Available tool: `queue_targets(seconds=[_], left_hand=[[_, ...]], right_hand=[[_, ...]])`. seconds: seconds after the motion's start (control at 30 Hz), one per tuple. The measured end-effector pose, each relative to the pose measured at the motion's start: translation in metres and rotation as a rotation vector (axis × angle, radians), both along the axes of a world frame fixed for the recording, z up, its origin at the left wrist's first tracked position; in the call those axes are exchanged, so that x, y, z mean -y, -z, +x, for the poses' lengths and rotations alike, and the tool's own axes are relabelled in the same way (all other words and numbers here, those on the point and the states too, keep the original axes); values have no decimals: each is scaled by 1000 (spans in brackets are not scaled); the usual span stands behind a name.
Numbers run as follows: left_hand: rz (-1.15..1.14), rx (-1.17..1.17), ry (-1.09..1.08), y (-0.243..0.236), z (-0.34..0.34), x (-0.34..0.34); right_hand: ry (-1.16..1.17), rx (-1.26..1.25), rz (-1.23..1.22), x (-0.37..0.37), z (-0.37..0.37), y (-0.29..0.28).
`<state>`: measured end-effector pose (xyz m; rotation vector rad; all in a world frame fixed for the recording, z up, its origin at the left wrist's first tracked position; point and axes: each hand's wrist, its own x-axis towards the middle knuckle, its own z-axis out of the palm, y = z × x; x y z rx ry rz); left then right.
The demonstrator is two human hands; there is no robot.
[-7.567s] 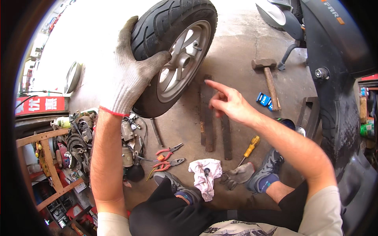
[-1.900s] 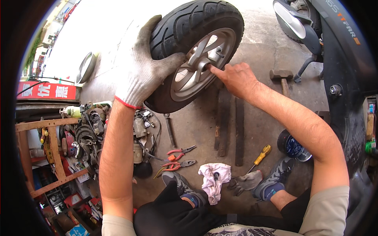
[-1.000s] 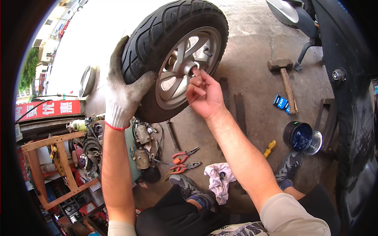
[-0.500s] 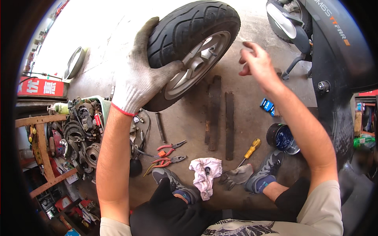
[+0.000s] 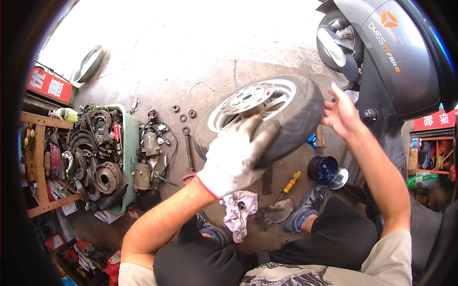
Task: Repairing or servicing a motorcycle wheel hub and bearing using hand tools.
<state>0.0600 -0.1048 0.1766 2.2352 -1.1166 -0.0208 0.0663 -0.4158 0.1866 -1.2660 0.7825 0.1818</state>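
Evidently unfinished: the wheel [image 5: 298, 124] is loose, unattached to the scooter [image 5: 405, 64] beyond the bare fingers; what else remains cannot be judged. The gloved left hand [image 5: 234, 159] grips the wheel; the bare right hand [image 5: 341, 114] has fingers spread just beside it, contact unclear. Tilted past the gloved fingertips, the wheel shows a dark grey tyre [image 5: 309, 107] and an upward-facing silver disc [image 5: 265, 90].

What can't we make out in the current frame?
All in the head view:
Dark bar: far end hidden by the wheel.
Red-handled tool: mostly hidden by the left forearm.
Left hand: palm side hidden by its gloved back.
Right hand: contact with the wheel unclear; fingertips overlap its blurred edge.
Scooter: cut off at the right rim.
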Motion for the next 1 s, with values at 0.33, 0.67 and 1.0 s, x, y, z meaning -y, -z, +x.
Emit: queue_targets(seconds=[0.33, 0.67, 1.0], left_hand=[[43, 249, 261, 108, -86, 7], [119, 110, 420, 179, -112, 27], [222, -74, 478, 164, -103, 29]], right_hand=[[165, -5, 117, 2, -132, 113], [308, -79, 32, 16, -159, 201], [-18, 77, -549, 39, -171, 155]])
